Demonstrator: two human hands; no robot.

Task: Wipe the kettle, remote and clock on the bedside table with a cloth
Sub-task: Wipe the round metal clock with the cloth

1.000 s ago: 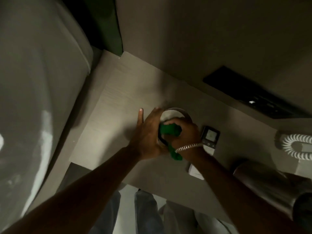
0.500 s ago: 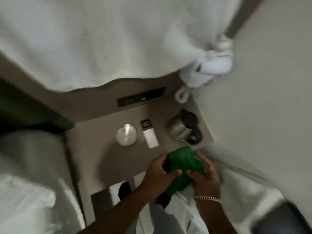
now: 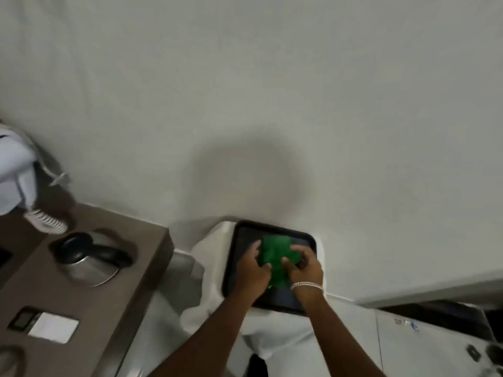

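Observation:
A green cloth (image 3: 275, 254) lies on a black tray (image 3: 304, 239) to the right of the bedside table (image 3: 130, 270). My left hand (image 3: 251, 270) and my right hand (image 3: 303, 268) both press and pinch the cloth from either side. On the table at the left stands the steel kettle (image 3: 89, 261) with its black lid and handle. Nearer me lies the white remote (image 3: 51, 326) with its small screen. The round clock (image 3: 11, 360) shows only partly at the bottom left corner.
The tray rests on a white cloth-covered surface (image 3: 206, 303) against a pale wall. A white phone with a coiled cord (image 3: 46, 224) hangs at the far left. A dark shelf edge (image 3: 441, 317) is at the right.
The view swung right, away from the bedside table. Both hands carried the green cloth from the clock across to the black tray, where it now lies.

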